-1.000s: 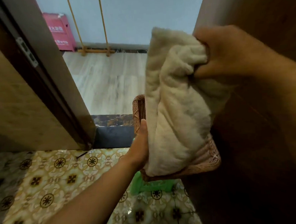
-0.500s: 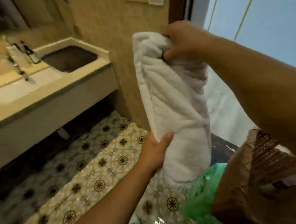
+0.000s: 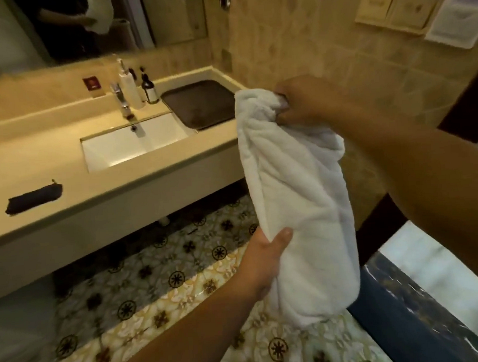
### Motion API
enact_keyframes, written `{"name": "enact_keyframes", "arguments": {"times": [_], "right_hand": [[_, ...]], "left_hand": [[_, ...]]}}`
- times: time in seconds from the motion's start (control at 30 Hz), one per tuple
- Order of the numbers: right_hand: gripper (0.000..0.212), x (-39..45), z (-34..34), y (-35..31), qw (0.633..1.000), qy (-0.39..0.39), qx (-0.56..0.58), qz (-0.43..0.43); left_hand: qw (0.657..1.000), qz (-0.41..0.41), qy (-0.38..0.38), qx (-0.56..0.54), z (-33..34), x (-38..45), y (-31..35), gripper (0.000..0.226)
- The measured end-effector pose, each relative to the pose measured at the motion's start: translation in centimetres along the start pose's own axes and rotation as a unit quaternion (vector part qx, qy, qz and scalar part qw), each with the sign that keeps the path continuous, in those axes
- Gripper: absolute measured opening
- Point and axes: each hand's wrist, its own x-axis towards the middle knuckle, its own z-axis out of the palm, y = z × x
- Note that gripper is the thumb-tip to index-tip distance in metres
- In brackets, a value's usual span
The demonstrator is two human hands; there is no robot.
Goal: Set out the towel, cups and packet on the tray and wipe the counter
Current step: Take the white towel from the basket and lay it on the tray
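Note:
A white towel (image 3: 300,194) hangs bunched in the air to the right of the counter. My right hand (image 3: 303,101) grips its top end. My left hand (image 3: 265,266) holds its lower edge from the left. A dark brown tray (image 3: 199,105) lies bare at the counter's far right end, behind and left of the towel's top. The beige counter (image 3: 49,164) runs along the left with a white sink (image 3: 134,142) set into it. I see no cups and no packet.
A tap (image 3: 121,104) and two pump bottles (image 3: 139,86) stand behind the sink. A dark pouch (image 3: 34,199) lies near the counter's front left edge. A mirror (image 3: 82,25) hangs above. Patterned floor tiles (image 3: 155,292) spread below; a dark door sill (image 3: 425,315) is at the right.
The view has swung left from the doorway and wicker basket to the counter, sink and tray. Both hands keep the same hold on the towel, which has travelled with them.

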Motion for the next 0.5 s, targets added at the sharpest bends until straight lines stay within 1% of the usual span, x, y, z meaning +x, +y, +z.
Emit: {"name": "enact_keyframes", "arguments": {"times": [0.13,0.23,0.33,0.37,0.43,0.5], "right_hand": [[0.024,8.4,1.9,3.0,1.0,-0.007,-0.016,-0.021],[0.022,15.4,3.2,5.9,0.999,-0.005,-0.021,-0.045],[0.034,22.3,3.7,8.0,0.996,-0.001,-0.035,-0.083],[0.033,24.4,3.7,8.6,0.995,0.002,-0.035,-0.098],[0.024,28.6,3.8,9.5,0.992,0.016,-0.035,-0.117],[0.022,32.6,4.2,10.0,0.991,0.017,-0.035,-0.13]], "left_hand": [[1.0,-0.001,0.026,-0.011,-1.3,8.4,0.9,0.036],[0.998,0.013,0.054,-0.013,-1.9,15.2,1.7,0.036],[0.997,0.02,0.065,-0.019,-1.9,21.5,3.7,0.039],[0.997,0.026,0.065,-0.027,-1.9,23.3,4.4,0.038],[0.996,0.036,0.065,-0.041,-2.4,26.9,5.7,0.034],[0.995,0.033,0.083,-0.039,-3.4,30.2,7.2,0.035]]}}
